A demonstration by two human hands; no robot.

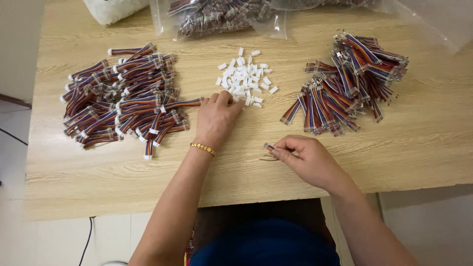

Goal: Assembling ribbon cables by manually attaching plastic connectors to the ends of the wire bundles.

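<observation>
Two bare hands work over a pale wood-grain tabletop (98, 167), its near edge running above a light tiled floor (59, 236) where a dark cable (87, 241) trails. At the tabletop's far edge lie clear plastic bags (217, 17) of dark parts. The left hand (217, 118) stretches forward, wrist ringed by a gold bracelet (203, 147), palm down, its fingertips (227, 98) touching the near edge of a small heap of white plastic connector housings (245, 76); whether that grip has closed on a housing cannot be told. Just left of this hand spreads a large pile of striped ribbon cables (123, 96) already fitted with white ends. The right hand (305, 160) rests lower and nearer the body, its grip pinched on one short striped ribbon cable piece (269, 147) that pokes out leftward from between thumb and forefinger. Beyond and to the right of that grip sits a second pile of bare-ended ribbon cables (345, 83), well apart from it.
</observation>
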